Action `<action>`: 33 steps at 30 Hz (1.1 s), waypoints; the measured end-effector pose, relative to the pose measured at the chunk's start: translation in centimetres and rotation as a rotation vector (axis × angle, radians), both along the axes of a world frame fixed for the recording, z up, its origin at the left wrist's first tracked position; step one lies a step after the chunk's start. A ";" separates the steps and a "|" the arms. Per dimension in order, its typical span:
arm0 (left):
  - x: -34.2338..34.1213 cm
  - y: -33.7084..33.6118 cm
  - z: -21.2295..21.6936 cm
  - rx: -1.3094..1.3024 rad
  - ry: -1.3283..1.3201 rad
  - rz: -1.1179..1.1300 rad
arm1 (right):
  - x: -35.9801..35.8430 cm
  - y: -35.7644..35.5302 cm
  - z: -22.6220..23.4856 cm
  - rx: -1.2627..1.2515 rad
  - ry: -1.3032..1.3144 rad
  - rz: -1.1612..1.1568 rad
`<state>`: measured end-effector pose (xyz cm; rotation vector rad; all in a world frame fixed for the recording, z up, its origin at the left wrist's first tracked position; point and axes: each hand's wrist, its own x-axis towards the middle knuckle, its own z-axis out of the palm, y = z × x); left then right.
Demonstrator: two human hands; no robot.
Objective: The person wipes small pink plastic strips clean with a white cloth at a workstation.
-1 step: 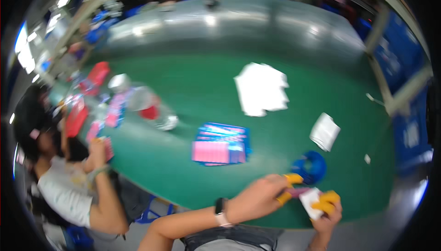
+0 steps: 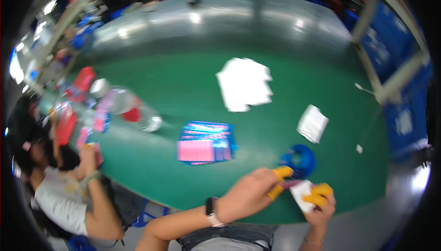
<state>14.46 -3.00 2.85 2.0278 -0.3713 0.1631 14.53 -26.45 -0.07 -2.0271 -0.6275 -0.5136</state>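
Note:
My left hand [image 2: 250,196], with a watch on the wrist and yellow covers on the fingertips, reaches right and pinches the left edge of a small white packet [image 2: 299,192]. My right hand [image 2: 322,203], also with yellow fingertip covers, grips the packet's right side at the near table edge. A blue ring-shaped roll [image 2: 301,159] lies on the green table [image 2: 183,90] just behind the packet. To the left of the roll sits a stack of blue and pink packets [image 2: 204,143]. The picture is blurred.
A pile of white sheets [image 2: 245,86] lies mid-table, and a folded white piece [image 2: 312,123] to its right. Clear bags with red and pink items [image 2: 128,108] sit at the left. Another person [image 2: 69,196] sits at the table's left side. Blue frames stand at the right.

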 end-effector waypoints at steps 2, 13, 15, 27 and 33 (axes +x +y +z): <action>1.0 -0.4 -0.1 0.090 -0.142 0.071 | 1.1 0.3 -0.5 -0.037 -0.070 0.021; 1.8 -1.2 -3.4 0.135 -0.407 0.119 | 0.7 -1.0 -0.4 -0.202 -0.228 -0.069; 0.9 -1.7 -4.1 0.114 -0.364 0.132 | 0.0 -0.6 -0.7 -0.081 -0.218 -0.102; -5.5 9.2 -3.1 0.315 -0.313 0.470 | -0.7 5.6 0.6 -0.030 -0.425 0.187; -10.0 12.9 -5.1 0.612 -0.187 0.606 | -1.2 11.0 1.4 0.002 -0.381 0.359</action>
